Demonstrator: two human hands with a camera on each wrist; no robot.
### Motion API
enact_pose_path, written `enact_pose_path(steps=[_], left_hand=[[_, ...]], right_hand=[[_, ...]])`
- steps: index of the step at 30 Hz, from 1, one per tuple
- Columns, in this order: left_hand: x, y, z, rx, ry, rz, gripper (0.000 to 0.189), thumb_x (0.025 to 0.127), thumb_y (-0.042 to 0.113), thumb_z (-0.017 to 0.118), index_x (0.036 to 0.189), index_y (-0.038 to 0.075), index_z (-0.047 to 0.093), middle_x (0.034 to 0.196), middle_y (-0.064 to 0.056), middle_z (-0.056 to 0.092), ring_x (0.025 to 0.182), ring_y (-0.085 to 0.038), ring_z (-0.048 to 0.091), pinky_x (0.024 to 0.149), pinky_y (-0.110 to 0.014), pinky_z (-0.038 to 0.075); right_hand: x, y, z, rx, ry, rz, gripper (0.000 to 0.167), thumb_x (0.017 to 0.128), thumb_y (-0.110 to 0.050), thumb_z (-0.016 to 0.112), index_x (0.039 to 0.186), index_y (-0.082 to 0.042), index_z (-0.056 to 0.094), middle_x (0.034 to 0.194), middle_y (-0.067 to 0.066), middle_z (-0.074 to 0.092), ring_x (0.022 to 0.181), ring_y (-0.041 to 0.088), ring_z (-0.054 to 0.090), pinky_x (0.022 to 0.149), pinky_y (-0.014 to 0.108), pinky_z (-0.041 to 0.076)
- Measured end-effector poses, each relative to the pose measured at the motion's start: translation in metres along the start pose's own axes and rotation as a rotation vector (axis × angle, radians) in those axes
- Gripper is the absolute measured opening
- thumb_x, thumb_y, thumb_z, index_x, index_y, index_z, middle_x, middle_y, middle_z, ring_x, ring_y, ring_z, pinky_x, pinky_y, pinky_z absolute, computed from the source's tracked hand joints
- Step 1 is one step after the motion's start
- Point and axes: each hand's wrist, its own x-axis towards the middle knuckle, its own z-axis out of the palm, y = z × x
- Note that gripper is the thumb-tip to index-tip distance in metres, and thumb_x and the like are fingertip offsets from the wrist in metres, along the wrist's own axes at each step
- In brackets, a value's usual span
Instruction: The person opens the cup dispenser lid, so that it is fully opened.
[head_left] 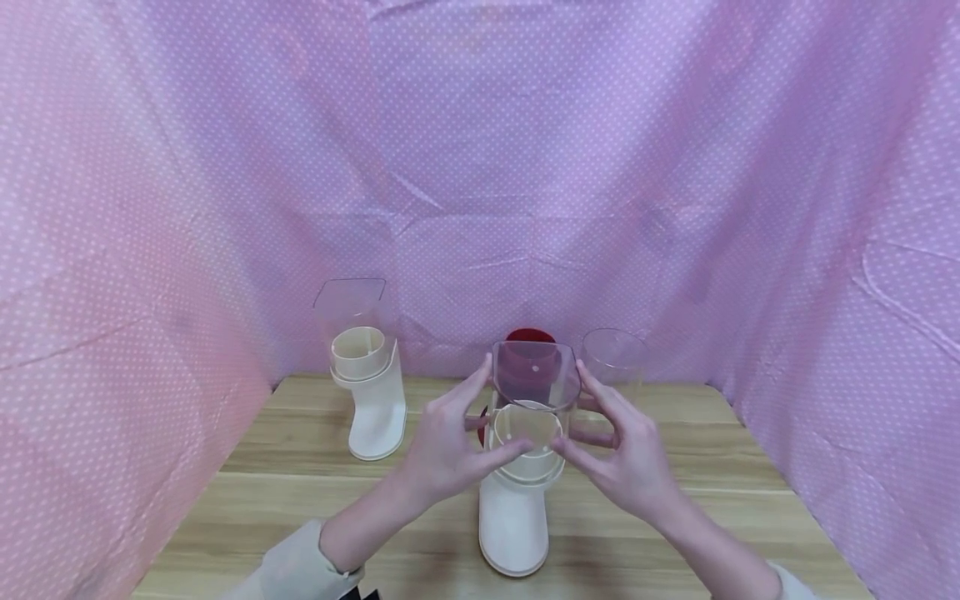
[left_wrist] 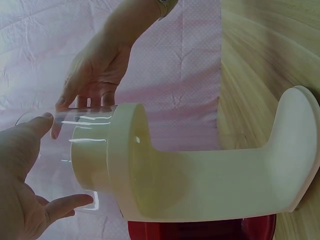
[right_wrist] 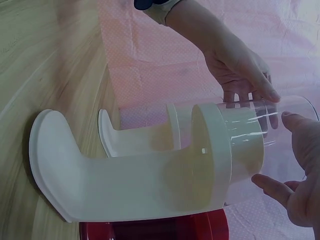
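A clear plastic container (head_left: 537, 367) sits upright over the cream ring (head_left: 528, 468) of a white curved stand (head_left: 513, 525) at the table's front middle. On its left side my left hand (head_left: 442, 442) holds the container between thumb and fingers. From the other side my right hand (head_left: 633, 457) holds it the same way. In the left wrist view, the container's lower wall (left_wrist: 92, 120) surrounds the ring's raised collar (left_wrist: 90, 160). The white stand (right_wrist: 135, 185) rests with its foot on the table in the right wrist view.
Back left stands a similar white stand (head_left: 377, 421) with a clear container (head_left: 351, 302) on its ring. Behind my hands is a red piece (head_left: 530, 335). A clear round container (head_left: 613, 367) stands at back right. Pink dotted cloth (head_left: 480, 150) encloses the wooden table (head_left: 285, 500).
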Motion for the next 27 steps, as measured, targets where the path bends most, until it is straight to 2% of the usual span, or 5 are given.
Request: enact_pose_path(steps=[10,15,19,22,27], left_hand=[[-0.006,-0.009,0.000,-0.010,-0.012,-0.030,0.106,0.080,0.025,0.096,0.162,-0.005,0.036,0.160,-0.017,0.054,0.134,-0.033,0.066,0.079,-0.019,0.062],[-0.008,-0.015,0.000,-0.020,0.012,-0.013,0.107,0.078,0.024,0.097,0.162,-0.001,0.037,0.160,-0.015,0.054,0.134,-0.033,0.065,0.079,-0.018,0.062],[-0.008,-0.022,0.002,-0.025,0.038,0.016,0.105,0.080,0.031,0.094,0.163,0.004,0.037,0.156,-0.013,0.056,0.132,-0.033,0.063,0.082,-0.027,0.065],[-0.005,-0.034,0.002,-0.082,0.037,0.017,0.096,0.086,0.031,0.084,0.165,0.008,0.034,0.154,-0.013,0.055,0.134,-0.035,0.061,0.092,-0.041,0.065],[0.004,-0.060,0.004,-0.311,-0.097,-0.009,0.077,0.101,0.019,0.061,0.168,0.010,0.025,0.157,-0.020,0.053,0.140,-0.039,0.057,0.109,-0.057,0.055]], right_hand=[[-0.003,0.000,0.007,-0.011,0.010,-0.016,0.102,0.072,0.009,0.093,0.161,-0.010,0.047,0.138,0.018,0.068,0.117,0.000,0.066,0.073,0.029,0.066],[-0.002,0.001,0.010,-0.027,0.017,-0.023,0.103,0.070,0.008,0.094,0.160,-0.009,0.047,0.139,0.017,0.066,0.119,-0.002,0.064,0.074,0.028,0.066],[-0.001,0.002,0.009,-0.033,0.020,-0.036,0.104,0.071,0.005,0.095,0.161,-0.009,0.045,0.140,0.016,0.065,0.118,0.000,0.065,0.074,0.028,0.066],[0.000,0.003,0.007,-0.017,0.023,-0.046,0.096,0.076,0.006,0.089,0.160,-0.008,0.045,0.138,0.016,0.065,0.118,0.002,0.066,0.076,0.029,0.067],[-0.001,0.004,0.006,0.027,0.001,0.011,0.070,0.090,0.007,0.071,0.155,-0.007,0.049,0.137,0.016,0.064,0.117,0.003,0.067,0.080,0.030,0.067]])
